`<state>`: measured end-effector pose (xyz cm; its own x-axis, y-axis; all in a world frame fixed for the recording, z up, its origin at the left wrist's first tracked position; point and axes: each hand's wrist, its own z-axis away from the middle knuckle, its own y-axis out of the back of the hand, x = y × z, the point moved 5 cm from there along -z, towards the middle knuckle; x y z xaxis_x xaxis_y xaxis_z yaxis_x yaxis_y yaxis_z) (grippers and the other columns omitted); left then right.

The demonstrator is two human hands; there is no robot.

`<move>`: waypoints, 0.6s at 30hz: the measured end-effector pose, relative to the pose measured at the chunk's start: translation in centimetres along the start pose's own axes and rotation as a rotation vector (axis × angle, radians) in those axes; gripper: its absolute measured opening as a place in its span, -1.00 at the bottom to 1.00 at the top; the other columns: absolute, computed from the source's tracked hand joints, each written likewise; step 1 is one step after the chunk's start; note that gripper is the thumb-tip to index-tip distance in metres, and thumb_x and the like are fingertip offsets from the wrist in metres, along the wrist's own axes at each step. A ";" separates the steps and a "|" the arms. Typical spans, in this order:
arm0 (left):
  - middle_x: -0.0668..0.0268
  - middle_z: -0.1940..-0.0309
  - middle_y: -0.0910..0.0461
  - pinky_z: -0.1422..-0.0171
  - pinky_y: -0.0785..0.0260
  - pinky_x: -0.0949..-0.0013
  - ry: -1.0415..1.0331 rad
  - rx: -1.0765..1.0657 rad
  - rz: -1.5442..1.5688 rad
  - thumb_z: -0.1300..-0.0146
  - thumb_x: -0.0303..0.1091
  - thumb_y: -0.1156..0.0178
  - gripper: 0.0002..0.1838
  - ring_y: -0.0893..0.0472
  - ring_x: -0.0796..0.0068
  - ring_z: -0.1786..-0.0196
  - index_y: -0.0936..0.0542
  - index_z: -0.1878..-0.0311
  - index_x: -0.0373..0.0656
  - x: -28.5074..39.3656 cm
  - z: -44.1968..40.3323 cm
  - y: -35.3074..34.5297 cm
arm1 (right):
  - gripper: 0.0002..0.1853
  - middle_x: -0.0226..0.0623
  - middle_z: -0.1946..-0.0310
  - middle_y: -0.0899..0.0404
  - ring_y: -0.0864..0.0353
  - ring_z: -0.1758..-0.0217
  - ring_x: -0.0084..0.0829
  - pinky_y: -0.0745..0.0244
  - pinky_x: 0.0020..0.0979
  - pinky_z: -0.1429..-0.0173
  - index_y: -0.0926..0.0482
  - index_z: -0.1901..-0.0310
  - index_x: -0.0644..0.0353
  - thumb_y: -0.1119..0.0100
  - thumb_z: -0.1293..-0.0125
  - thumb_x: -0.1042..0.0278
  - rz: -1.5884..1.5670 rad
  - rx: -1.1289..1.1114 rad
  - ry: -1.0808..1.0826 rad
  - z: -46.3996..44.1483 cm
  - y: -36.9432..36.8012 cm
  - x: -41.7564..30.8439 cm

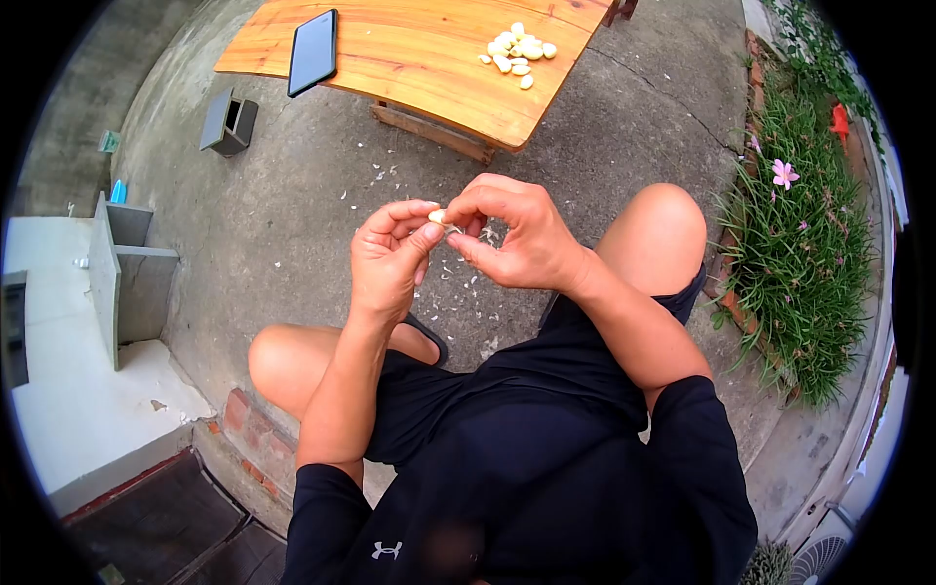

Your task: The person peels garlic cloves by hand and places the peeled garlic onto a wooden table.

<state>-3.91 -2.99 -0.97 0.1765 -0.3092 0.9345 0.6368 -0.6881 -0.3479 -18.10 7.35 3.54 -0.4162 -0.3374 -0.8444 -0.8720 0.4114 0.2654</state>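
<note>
A pale garlic clove (438, 216) is pinched between the thumb and fingers of my left hand (392, 246), in front of my body. My right hand (517, 232) meets it from the other side, thumb and forefinger at the clove's edge, with what looks like a scrap of skin at the fingertips. Beyond my hands, a pile of peeled garlic cloves (517, 47) lies on the right part of the wooden table (419, 49). Bits of garlic skin (475, 292) are scattered over the ground below my hands.
A phone (313, 53) lies at the table's left edge. On the concrete ground stands a grey box (230, 123). Grass with pink flowers (795, 244) grows in a bed at the right. A white wall (78, 351) and a grey slab structure (136, 283) stand at the left.
</note>
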 end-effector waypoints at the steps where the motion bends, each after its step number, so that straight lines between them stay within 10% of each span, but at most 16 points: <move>1: 0.27 0.20 -0.74 0.62 -0.16 0.69 0.003 -0.004 -0.013 -0.38 -0.61 -0.27 -0.76 -0.44 0.82 0.56 -0.62 -0.07 -0.24 0.0 0.0 0.0 | -0.81 -0.27 0.37 -0.64 -0.67 0.39 -0.48 -0.57 -0.46 0.27 -0.69 0.21 0.25 -0.43 -0.12 0.60 -0.006 -0.004 0.001 0.0 0.0 0.0; 18: 0.22 0.17 -0.76 0.61 -0.23 0.71 0.009 -0.042 0.034 -0.33 -0.58 -0.34 -0.75 -0.54 0.81 0.50 -0.63 -0.06 -0.25 0.1 0.1 0.1 | -0.89 -0.27 0.44 -0.63 -0.68 0.42 -0.46 -0.58 -0.45 0.31 -0.67 0.30 0.24 -0.38 -0.13 0.59 -0.008 0.021 0.059 -0.1 0.2 0.0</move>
<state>-3.75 -3.05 -0.88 0.1907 -0.3381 0.9216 0.5982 -0.7043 -0.3822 -18.28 7.32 3.61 -0.4239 -0.3895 -0.8177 -0.8701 0.4258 0.2482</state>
